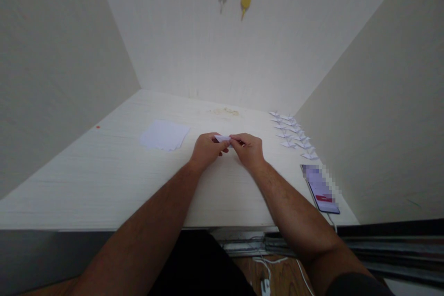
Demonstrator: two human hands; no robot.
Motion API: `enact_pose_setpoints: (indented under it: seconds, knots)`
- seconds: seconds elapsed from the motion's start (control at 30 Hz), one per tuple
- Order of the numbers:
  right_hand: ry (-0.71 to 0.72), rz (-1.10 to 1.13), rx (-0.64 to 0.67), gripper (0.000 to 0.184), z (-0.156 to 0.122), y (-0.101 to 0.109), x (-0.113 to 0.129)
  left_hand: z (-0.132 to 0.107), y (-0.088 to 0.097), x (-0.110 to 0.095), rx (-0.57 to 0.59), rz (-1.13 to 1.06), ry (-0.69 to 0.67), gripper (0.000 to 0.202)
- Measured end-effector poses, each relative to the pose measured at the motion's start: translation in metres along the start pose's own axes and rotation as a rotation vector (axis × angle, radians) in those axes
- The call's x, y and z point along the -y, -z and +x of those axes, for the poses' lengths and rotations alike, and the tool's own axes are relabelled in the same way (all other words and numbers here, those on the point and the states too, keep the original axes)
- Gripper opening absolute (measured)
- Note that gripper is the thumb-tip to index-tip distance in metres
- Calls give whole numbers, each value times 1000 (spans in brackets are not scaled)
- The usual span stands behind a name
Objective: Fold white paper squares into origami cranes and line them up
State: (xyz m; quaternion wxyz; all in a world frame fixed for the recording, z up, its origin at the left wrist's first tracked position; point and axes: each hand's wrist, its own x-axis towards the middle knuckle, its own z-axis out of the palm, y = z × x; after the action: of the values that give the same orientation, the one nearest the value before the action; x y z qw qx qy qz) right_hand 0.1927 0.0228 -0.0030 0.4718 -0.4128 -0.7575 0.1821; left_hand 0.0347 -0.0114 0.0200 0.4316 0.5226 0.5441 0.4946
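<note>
the white table (229,189) spreads before me, overlapping sheets (164,135) on its left side. at the middle, the left hand (205,150) and right hand (251,149) are close together. a phone (321,190) lies near the right edge, rows of paper birds (286,136) beyond it. last, a folded paper (222,138) sits between the hands, pinched in both.

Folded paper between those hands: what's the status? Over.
Left hand and right hand pinching the folded paper. Paper small, white, partly hidden by fingers. White sheets to the left, phone to the right, both apart from the hands.
</note>
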Motion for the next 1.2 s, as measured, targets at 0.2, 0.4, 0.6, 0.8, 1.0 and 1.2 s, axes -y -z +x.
enact_pose_setpoints:
  seconds: [0.2,0.4,0.6,0.8,1.0,1.2]
  knots:
    - [48,-98,-7,12,1,1,2,-1,-1,-2,12,13,20,18]
    - [169,-217,-1,10,2,0,2,-2,-3,-5,12,43,65,16]
    - [306,-255,32,13,4,5,4,0,-3,-2,30,-69,90,14]
    - [388,-312,83,19,5,6,2,3,-3,4,29,-155,116,11]
    - [425,-362,115,21,7,9,3,4,-4,5,19,-243,135,9]
    - [431,-314,145,19,7,11,3,4,-5,5,12,-300,160,10]
